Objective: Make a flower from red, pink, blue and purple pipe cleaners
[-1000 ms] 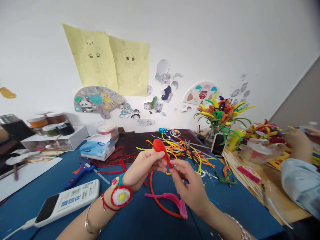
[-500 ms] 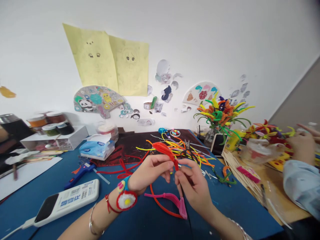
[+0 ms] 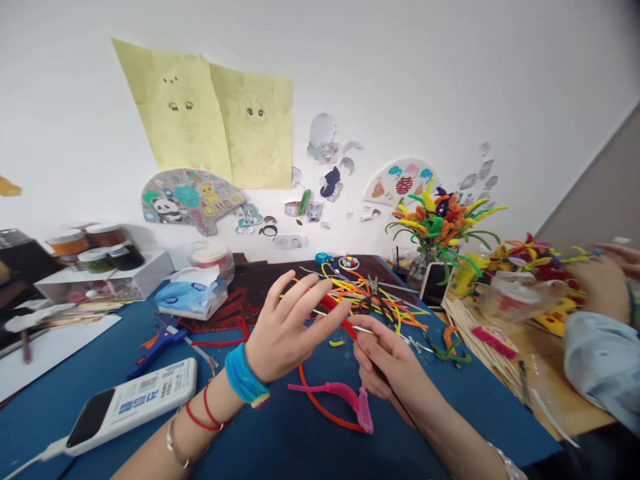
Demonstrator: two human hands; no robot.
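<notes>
The right hand [image 3: 385, 357] is closest, grip closed in a pinch on a red pipe cleaner [image 3: 343, 320] near its lower end, with a thin white stick [image 3: 373, 331] running through the same fingers; the fingers hide the exact contact, so the stick may be held only loosely. The red pipe cleaner sits between the two hands, above the table [image 3: 240, 450]. The left hand [image 3: 287, 330] has its grip wide open, fingers spread, holding nothing, fingertips just beside the red pipe cleaner. A blue wristband [image 3: 243, 377] and red string bracelets [image 3: 205, 417] are on the left wrist.

Below the hands lies a pink pipe cleaner [image 3: 330, 390] joined to an orange-red loop [image 3: 320, 415]. To the left are a white power bank [image 3: 133, 407] with a cable and a blue glue gun [image 3: 157, 357]. Ahead, a heap of colored pipe cleaners [image 3: 380, 310] lies on a dark mat with pliers [image 3: 374, 287]. Further right, a co-worker's hand [image 3: 597, 287] and light-blue sleeve [image 3: 605, 367] are by a glass vase [image 3: 420, 270] of pipe-cleaner flowers.
</notes>
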